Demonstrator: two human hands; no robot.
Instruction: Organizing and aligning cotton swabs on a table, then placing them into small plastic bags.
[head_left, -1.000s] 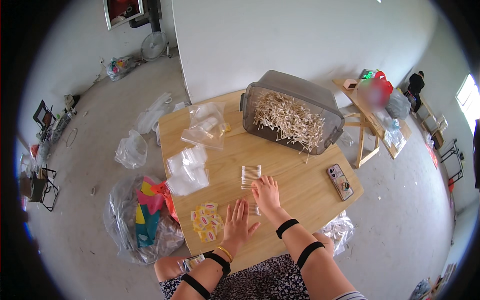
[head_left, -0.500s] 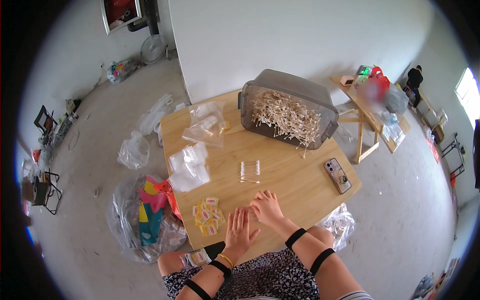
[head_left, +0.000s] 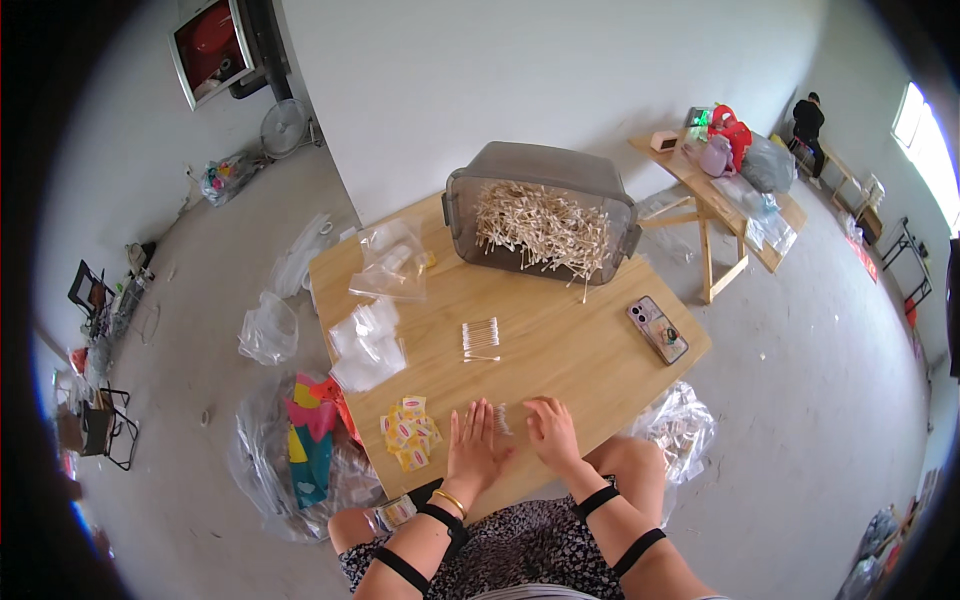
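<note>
My left hand [head_left: 473,447] lies flat near the table's front edge, fingers stretched out and partly over a small bunch of cotton swabs [head_left: 502,420]. Just right of that bunch, my right hand [head_left: 553,432] hovers with bent, loosely parted fingers and nothing visible in it. Farther in, a neat row of cotton swabs [head_left: 480,334] lies on the wooden table [head_left: 570,345], with a single swab [head_left: 482,358] below it. Left of my left hand is a pile of small yellow-and-white cards [head_left: 410,435]. A grey plastic bin [head_left: 545,163], tipped toward me, holds many loose cotton swabs [head_left: 545,230].
Small clear bags [head_left: 367,345] and a larger plastic bag [head_left: 390,262] lie along the table's left side. A phone [head_left: 658,330] rests at the right. Stuffed plastic bags [head_left: 300,460] stand on the floor. Another person [head_left: 808,125] sits far right beyond a second table [head_left: 725,205].
My right hand has moved right, away from the swabs beside my left hand, uncovering them. The left hand stays flat over the same spot. The view has shifted slightly.
</note>
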